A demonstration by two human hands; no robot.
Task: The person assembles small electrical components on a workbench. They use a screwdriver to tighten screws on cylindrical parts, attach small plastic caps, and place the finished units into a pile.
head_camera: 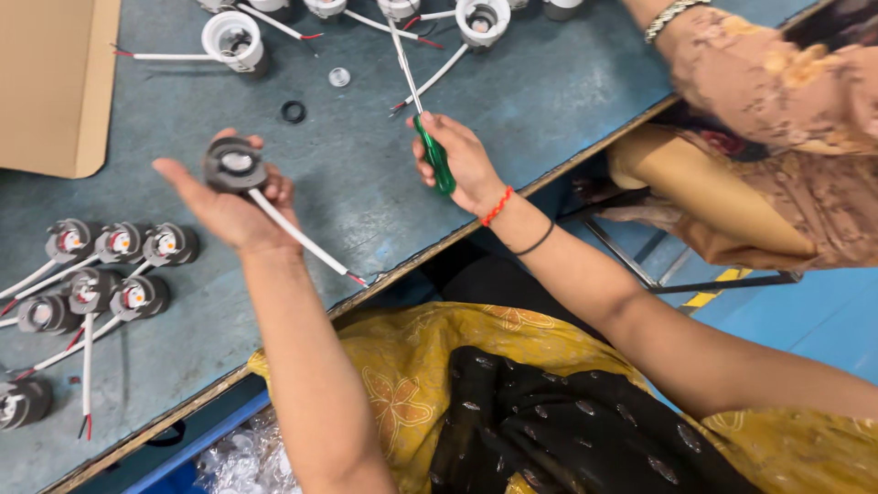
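My left hand (pixel 227 203) holds a round grey lamp holder (pixel 234 165) with a white wire (pixel 302 238) trailing down to red and black ends. My right hand (pixel 462 157) grips a screwdriver by its green handle (pixel 437 163); its thin metal shaft (pixel 404 64) points away across the grey-blue table (pixel 366 183). The two hands are apart, the holder left of the screwdriver.
Several grey holders with wires (pixel 101 274) lie at the table's left. White holders (pixel 233 38) sit along the far edge, near a small black ring (pixel 293 112) and a metal washer (pixel 339 77). A cardboard box (pixel 55 82) stands far left. Another person's arm (pixel 768 73) reaches in at upper right.
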